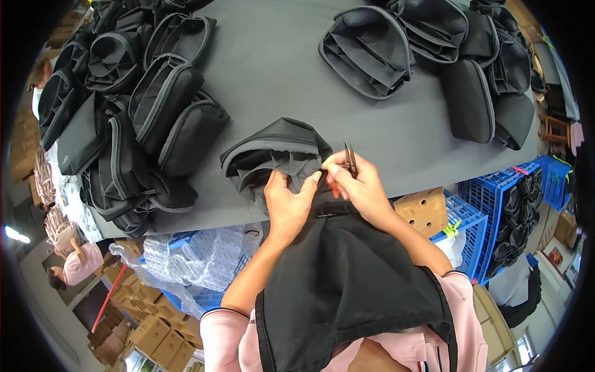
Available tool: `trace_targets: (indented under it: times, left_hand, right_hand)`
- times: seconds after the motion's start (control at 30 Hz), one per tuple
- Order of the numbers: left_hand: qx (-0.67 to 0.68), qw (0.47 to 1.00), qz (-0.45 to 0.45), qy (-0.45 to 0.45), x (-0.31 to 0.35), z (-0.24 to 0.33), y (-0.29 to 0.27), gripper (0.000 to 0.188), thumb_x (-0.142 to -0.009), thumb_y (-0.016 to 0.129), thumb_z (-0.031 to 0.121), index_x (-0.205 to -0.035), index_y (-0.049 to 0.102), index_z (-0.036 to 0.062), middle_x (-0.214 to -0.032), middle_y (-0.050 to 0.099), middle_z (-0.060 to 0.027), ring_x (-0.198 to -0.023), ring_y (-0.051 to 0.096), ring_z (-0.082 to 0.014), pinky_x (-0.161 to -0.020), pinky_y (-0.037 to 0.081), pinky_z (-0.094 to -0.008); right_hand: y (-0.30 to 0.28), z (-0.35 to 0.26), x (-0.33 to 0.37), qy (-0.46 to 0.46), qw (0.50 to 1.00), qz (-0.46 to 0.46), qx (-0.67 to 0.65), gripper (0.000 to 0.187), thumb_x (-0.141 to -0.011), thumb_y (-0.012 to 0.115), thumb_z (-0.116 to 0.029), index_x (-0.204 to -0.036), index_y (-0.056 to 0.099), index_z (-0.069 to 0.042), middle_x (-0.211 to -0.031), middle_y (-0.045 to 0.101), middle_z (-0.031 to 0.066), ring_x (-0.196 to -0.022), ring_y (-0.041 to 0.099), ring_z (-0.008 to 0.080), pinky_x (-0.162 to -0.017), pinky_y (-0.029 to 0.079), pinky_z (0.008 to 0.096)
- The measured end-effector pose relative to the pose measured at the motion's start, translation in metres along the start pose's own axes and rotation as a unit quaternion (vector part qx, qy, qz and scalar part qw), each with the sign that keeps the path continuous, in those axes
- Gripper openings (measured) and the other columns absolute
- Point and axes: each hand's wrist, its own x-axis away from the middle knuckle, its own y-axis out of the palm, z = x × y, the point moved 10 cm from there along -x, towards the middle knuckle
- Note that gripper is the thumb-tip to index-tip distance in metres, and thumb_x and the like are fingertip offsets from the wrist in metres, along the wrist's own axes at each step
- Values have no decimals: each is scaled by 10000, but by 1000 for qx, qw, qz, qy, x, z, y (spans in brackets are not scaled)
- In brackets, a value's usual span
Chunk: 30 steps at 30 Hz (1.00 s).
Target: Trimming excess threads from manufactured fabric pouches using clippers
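An open black zippered pouch lies near the front edge of the table, its inner pockets showing. My left hand is closed on the pouch's near edge, the thumb pressing the fabric at the right corner. My right hand holds a pair of thread snips, dark blades pointing away from me. A bit of red shows below its fingers. The right fingertips meet the same corner of the pouch, close to the left thumb. Whatever is pinched between the fingertips is too small to make out.
Black pouches are heaped on the left of the grey table, more at the far right. Below the edge are bubble wrap, a cardboard piece and blue crates. A person in pink is at the far left.
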Motion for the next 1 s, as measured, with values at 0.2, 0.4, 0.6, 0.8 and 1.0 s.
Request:
trace_targets:
  times: [0.2,0.4,0.6,0.8,1.0]
  left_hand:
    - [70,997,-21,-40,-2,-12,6,285,-734,725,153,-909,591,-29,-844,607,-117,-772,575,-185,-726,459,-306]
    - [78,996,-31,-40,1,-5,11,290,-737,712,152,-927,593,-30,-876,595,-126,-803,568,-194,-746,452,-312]
    - [35,998,-39,-27,2,-7,13,291,-714,711,156,-895,587,-34,-832,579,-121,-767,549,-207,-715,442,-326]
    - [53,998,-38,-26,1,-7,12,285,-710,706,178,-861,585,-32,-798,570,-113,-736,536,-210,-693,435,-327]
    - [47,997,-44,-36,1,-10,13,289,-711,704,184,-869,591,-31,-805,573,-115,-735,539,-216,-697,436,-329]
  right_hand:
    - [4,-68,29,-189,842,78,499,286,-831,627,-216,-1048,535,-54,-866,594,88,-772,586,236,-660,462,323]
    - [-8,-61,15,-158,897,13,413,235,-813,620,-115,-1022,564,-23,-888,570,81,-823,563,170,-746,454,283]
    - [-11,-52,-1,-126,928,-55,345,228,-802,621,-102,-1003,575,-6,-865,583,75,-768,571,147,-720,463,277]
    - [5,-75,7,-207,829,-54,517,189,-745,659,-98,-925,620,-54,-788,584,50,-674,584,203,-614,452,295]
    - [20,-90,20,-312,749,-42,584,191,-719,668,-104,-904,628,-78,-753,577,41,-626,564,247,-550,430,340]
